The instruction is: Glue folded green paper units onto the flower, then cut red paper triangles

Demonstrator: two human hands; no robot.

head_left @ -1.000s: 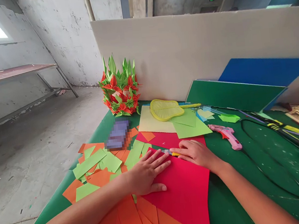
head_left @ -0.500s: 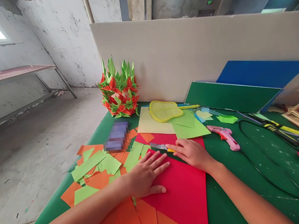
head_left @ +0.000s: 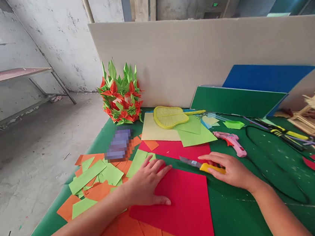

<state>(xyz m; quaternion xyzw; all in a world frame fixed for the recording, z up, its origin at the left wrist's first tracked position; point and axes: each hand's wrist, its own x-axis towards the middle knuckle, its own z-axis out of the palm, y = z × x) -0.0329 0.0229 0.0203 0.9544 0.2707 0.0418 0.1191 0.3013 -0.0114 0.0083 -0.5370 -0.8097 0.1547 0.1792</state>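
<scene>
My left hand [head_left: 150, 182] lies with fingers spread on the upper left of a red paper sheet [head_left: 183, 205]. In my right hand [head_left: 232, 172] is a yellow utility knife [head_left: 212, 168], its blade out and pointing left. The knife is just beyond the sheet's upper right corner. A second red paper piece [head_left: 189, 150] lies behind the sheet, and green table surface shows between the two near the knife. Orange paper sheets [head_left: 138, 232] lie partly under the near red sheet.
Green and orange paper pieces [head_left: 91, 181] are strewn at the left. A folded-paper ornament [head_left: 121, 95] stands behind the blurred purple object [head_left: 119, 144]. A yellow fan [head_left: 170, 116], a pink glue gun [head_left: 230, 142] with a cord and green boards [head_left: 237, 100] lie farther back.
My right hand has moved right and toward me with the knife, now lifted clear of the paper. The near red sheet has shifted toward me, leaving a gap behind it.
</scene>
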